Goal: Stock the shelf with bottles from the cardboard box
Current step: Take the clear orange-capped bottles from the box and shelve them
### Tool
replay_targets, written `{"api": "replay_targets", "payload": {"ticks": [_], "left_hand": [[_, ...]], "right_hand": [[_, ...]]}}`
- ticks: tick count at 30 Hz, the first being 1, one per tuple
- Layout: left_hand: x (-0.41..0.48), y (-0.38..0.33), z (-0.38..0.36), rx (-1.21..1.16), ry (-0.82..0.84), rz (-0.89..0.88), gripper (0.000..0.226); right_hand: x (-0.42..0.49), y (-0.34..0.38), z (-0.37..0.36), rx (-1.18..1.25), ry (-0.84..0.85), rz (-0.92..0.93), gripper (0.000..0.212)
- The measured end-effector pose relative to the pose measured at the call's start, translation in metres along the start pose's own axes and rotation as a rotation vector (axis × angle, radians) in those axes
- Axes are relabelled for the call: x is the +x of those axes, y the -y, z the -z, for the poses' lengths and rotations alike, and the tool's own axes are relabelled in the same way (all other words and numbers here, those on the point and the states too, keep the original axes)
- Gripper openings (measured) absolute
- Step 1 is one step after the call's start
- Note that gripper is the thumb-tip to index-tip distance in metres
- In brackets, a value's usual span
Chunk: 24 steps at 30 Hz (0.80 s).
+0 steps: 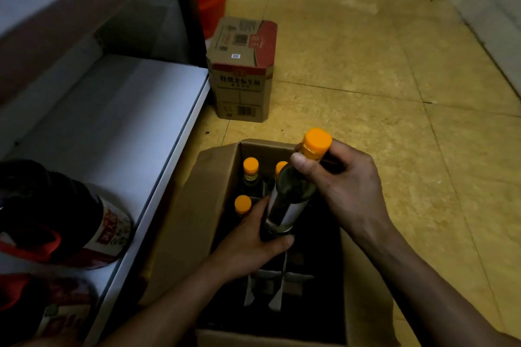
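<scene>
I'm mid-lift: my right hand [346,186] has its grip pinched on the neck of the dark glass bottle with an orange cap [290,197], and my left hand [251,248] curls round its base, just above the open brown cardboard box [194,205]. Next, I'd swing it left onto the white shelf [127,121].

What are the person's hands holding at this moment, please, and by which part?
One orange-capped bottle: the right hand grips its neck below the cap, the left hand its base.
</scene>
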<state>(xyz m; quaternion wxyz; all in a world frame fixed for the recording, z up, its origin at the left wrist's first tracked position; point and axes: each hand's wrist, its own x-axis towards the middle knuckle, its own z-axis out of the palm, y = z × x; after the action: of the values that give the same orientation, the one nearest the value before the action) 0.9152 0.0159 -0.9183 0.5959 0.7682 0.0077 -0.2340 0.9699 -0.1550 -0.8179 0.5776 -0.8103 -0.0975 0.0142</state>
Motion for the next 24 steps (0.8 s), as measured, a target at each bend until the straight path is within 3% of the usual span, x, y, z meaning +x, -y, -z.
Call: {"api": "replay_targets", "payload": {"ticks": [9,13,16,20,24], "left_hand": [[-0.004,-0.019,0.001,-0.073,-0.025,-0.024,0.075],[-0.007,-0.023,-0.001,-0.125,-0.05,-0.028,0.073],[-0.011,-0.025,-0.006,-0.155,-0.02,-0.059,0.077],[-0.014,-0.027,-0.013,-0.187,-0.075,-0.078,0.076],[-0.009,-0.026,-0.02,-0.199,-0.316,-0.101,0.074]], "right_hand": [[0.001,0.009,0.012,0.308,0.006,0.059,0.02],[0.007,0.004,0.015,0.486,0.088,0.037,0.044],[0.009,0.006,0.011,0.605,0.172,0.025,0.048],[0.007,0.012,0.002,0.449,0.163,0.021,0.038],[0.003,0.02,-0.016,0.057,0.181,-0.003,0.028]]}}
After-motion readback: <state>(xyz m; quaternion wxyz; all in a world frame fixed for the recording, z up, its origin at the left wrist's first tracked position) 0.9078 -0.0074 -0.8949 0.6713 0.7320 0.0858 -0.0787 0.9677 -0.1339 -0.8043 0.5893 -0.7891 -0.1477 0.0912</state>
